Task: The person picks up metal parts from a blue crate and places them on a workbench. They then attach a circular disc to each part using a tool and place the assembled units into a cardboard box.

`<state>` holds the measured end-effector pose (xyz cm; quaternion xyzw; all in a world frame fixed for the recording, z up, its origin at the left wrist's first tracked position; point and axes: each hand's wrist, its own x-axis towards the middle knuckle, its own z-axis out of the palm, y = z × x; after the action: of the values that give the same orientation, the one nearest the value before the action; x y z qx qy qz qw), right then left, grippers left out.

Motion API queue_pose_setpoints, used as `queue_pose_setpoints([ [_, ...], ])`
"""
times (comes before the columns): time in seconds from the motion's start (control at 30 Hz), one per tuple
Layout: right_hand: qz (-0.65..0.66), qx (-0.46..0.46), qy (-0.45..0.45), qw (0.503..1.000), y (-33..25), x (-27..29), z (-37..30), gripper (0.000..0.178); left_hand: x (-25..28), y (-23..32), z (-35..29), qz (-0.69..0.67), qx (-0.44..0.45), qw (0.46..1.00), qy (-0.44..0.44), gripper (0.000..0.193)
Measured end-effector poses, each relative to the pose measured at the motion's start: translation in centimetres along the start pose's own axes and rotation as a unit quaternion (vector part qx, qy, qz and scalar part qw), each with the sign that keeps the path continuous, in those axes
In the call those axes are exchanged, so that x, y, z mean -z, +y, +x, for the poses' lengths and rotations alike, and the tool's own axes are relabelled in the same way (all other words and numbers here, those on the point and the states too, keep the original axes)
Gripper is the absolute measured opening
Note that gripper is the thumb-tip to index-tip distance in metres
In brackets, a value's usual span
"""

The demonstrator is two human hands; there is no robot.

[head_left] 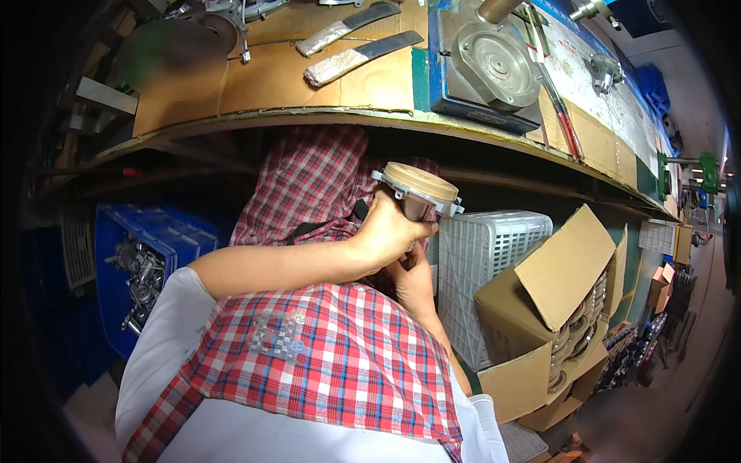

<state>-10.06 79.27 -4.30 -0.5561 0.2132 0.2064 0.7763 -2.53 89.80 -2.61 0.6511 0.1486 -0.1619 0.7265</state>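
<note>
My left hand (384, 235) is closed round the underside of a round metal housing (444, 207) with lugs along its rim. A broad tan disc (421, 182) sits on the housing, facing up and slightly tilted. Just below, my right hand (413, 282) has its fingers curled in close to the left hand and the bottom of the housing. What those right fingers grip is hidden. Both hands are over my lap, in front of the bench edge, against a red plaid apron (332, 355).
Two wrapped-handle blades (336, 68) and a metal fixture (498, 65) lie on the cardboard-covered bench (185, 96). At left stands a blue crate (181, 231) of metal parts; at right, a white plastic basket (471, 285) and an open carton (509, 309) of ring-shaped parts.
</note>
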Motion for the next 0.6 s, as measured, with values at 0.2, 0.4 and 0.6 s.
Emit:
queue_pose_setpoints([
  [0.2,-0.043,0.070,-0.032,0.996,0.0,2.6,-0.2,0.051,-0.1,-1.7,0.5,0.030,-0.005,0.999,0.017,0.067],
  [0.4,-0.111,0.139,-0.069,0.982,-1.8,2.8,1.3,0.087,0.0,-0.9,-1.3,0.195,-0.139,0.970,-0.050,0.073],
  [0.6,0.057,0.099,-0.026,0.993,-5.2,0.0,2.0,0.054,3.6,1.2,-2.8,0.052,-0.105,0.966,-0.231,0.064],
])
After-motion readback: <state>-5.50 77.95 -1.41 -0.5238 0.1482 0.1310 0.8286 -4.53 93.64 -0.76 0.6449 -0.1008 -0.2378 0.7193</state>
